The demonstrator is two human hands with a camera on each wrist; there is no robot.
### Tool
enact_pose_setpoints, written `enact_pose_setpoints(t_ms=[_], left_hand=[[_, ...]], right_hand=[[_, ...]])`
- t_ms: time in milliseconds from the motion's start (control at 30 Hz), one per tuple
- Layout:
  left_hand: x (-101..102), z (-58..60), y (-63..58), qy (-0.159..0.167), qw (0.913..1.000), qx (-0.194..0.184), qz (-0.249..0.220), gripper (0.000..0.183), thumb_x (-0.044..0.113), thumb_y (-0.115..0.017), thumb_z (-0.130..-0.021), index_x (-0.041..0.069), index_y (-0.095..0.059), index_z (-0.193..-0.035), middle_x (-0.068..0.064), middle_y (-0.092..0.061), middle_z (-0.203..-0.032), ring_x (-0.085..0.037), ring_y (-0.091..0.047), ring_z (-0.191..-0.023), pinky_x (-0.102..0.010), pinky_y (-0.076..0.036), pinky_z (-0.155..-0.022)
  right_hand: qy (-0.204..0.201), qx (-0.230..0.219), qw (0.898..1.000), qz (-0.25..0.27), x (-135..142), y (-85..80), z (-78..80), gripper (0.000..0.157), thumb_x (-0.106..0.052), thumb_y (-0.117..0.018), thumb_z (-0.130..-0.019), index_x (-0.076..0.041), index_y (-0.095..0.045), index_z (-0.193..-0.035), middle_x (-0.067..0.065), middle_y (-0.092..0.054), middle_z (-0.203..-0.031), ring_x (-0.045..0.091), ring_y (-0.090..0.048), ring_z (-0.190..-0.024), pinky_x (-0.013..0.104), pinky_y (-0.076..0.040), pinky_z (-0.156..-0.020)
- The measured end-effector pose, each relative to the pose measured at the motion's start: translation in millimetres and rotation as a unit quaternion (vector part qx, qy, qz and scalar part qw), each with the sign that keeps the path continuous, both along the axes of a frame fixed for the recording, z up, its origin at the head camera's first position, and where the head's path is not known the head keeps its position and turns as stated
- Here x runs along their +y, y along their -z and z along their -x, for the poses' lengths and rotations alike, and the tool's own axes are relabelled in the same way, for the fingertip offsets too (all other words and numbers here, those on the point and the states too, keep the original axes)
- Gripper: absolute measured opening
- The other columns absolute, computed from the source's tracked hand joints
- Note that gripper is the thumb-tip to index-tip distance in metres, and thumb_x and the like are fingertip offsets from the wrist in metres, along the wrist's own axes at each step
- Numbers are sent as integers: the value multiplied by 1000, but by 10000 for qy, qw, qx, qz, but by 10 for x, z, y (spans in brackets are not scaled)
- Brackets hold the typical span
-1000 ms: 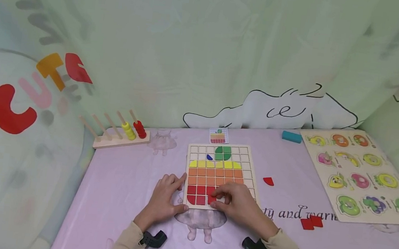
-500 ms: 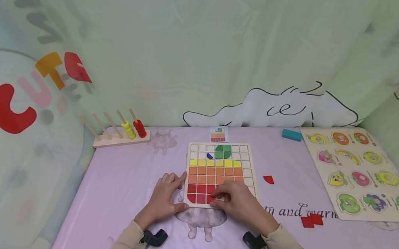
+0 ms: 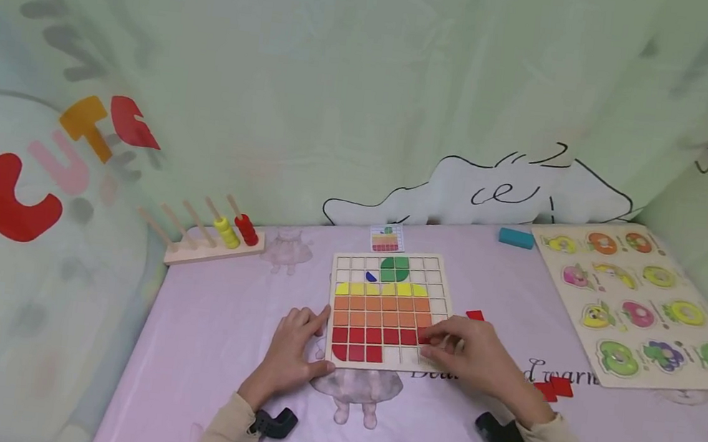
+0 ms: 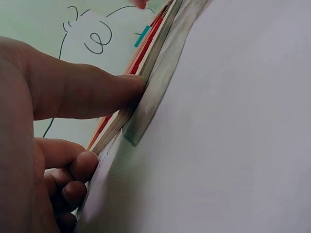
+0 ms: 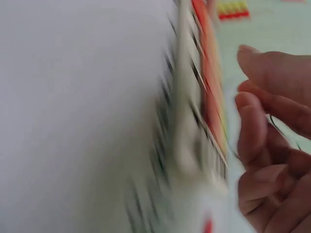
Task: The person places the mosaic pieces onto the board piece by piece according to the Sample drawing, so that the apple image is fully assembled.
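A wooden grid board (image 3: pixel 377 370) lies in front of me, with red, orange, yellow, green and blue pieces in its cells. My left hand (image 3: pixel 294 348) holds its near left corner, thumb at the front edge and index finger at the left edge; the left wrist view shows the thumb (image 4: pixel 92 92) against the rim. A red square (image 3: pixel 374 354) is the rightmost piece in the nearest row, beside bare cells. My right hand (image 3: pixel 470 352) hovers over the board's right side, fingers loosely bent. In the blurred right wrist view, nothing shows between thumb and fingers.
Red squares (image 3: pixel 561 386) and a partly hidden red piece (image 3: pixel 476 315) lie right of the board. A pattern card (image 3: pixel 387 238) sits behind it. Further off are a peg stand (image 3: pixel 215 248) with yellow and red beads, a teal block (image 3: pixel 516 238) and a fruit puzzle board (image 3: pixel 636 308).
The red square settled flat into the nearest row. My right hand then let go and moved right, uncovering bare cells. My left hand stayed at the corner.
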State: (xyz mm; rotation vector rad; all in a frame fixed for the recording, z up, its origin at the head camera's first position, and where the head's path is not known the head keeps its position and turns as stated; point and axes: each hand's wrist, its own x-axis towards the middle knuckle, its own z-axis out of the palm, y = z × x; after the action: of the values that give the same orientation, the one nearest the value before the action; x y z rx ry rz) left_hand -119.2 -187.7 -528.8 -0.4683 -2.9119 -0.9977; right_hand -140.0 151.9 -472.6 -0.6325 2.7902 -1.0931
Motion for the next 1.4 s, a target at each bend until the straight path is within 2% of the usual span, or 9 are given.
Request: enact_pose_setpoints(t_ms=[133,267,367,433,633,900,1033,1233,1400], left_hand=[[16,-11,5,-46,10000,26,76,94,34,-82,-72,8,-53,-156,6,-50,-97,-11,-37,-96,-34,-32,-86],[19,-18,-9,-50,9999,-41,81,93,35,-81,-73,9,-52,-157,6,-50,-98,-11,-38,-98,-35,-32,-87],[22,-16,-15,-54,9999,-62,77,93,35,-81,-73,9,-52,-158,6,-49,-98,-11,-38,-98,-35,-32,-87],[11,-23,-15,-86,9999,-54,68,93,35,-81,-73,9,-52,-157,7,-49,-98,-11,-38,-98,-35,-32,-87],[-2,-40,-4,-121,9999,-53,-56,92,33,-82,-73,9,-53,-156,7,-50,-98,-10,-38,-97,-35,-32,-87],[11,-40,-10,-78,9999,-37,-118,92,31,-82,-72,7,-54,-156,6,-51,-97,-11,-38,-96,-36,-33,-87],[17,-41,-16,-66,9999,-28,-94,92,31,-82,-72,6,-54,-156,5,-51,-97,-11,-38,-96,-35,-32,-87],[19,-40,-25,-61,9999,-83,-81,92,32,-82,-73,7,-53,-156,4,-51,-97,-11,-37,-96,-35,-31,-87],[17,-26,-32,-38,9999,-111,-27,92,33,-81,-74,8,-52,-157,5,-51,-98,-11,-38,-97,-35,-31,-87]], right_hand=[[416,-16,9971,-644,542,-117,-41,41,-21,-93,-80,-8,-80,-116,0,-75,-102,12,-59,-83,24,-48,-67],[698,-324,9868,-1424,1073,-138,-135,59,-26,-97,-74,-8,-76,-126,12,-72,-117,25,-63,-97,35,-54,-76],[778,-627,9805,-1694,1329,-105,-206,66,-25,-99,-69,-9,-75,-129,20,-67,-123,33,-62,-103,48,-58,-81],[763,-663,9806,-1679,1402,-68,-235,65,-22,-100,-67,-11,-76,-126,20,-65,-123,32,-61,-104,50,-59,-83],[649,-318,9856,-1531,1412,15,-261,37,-15,-96,-74,-18,-80,-107,-3,-70,-102,8,-58,-86,23,-53,-73],[684,22,9906,-1187,1349,76,-227,30,-17,-95,-76,-20,-71,-94,-10,-68,-88,2,-54,-77,23,-52,-69],[851,-60,9923,-894,1294,118,-206,24,-12,-88,-86,-16,-71,-102,-8,-66,-84,1,-52,-72,22,-48,-64],[891,-284,9956,-76,1153,126,-137,33,-13,-79,-95,-17,-72,-127,-1,-68,-90,8,-55,-71,24,-47,-59],[1028,-489,9920,554,942,167,-69,29,-19,-81,-95,-15,-75,-123,1,-69,-93,10,-62,-78,20,-51,-66]])
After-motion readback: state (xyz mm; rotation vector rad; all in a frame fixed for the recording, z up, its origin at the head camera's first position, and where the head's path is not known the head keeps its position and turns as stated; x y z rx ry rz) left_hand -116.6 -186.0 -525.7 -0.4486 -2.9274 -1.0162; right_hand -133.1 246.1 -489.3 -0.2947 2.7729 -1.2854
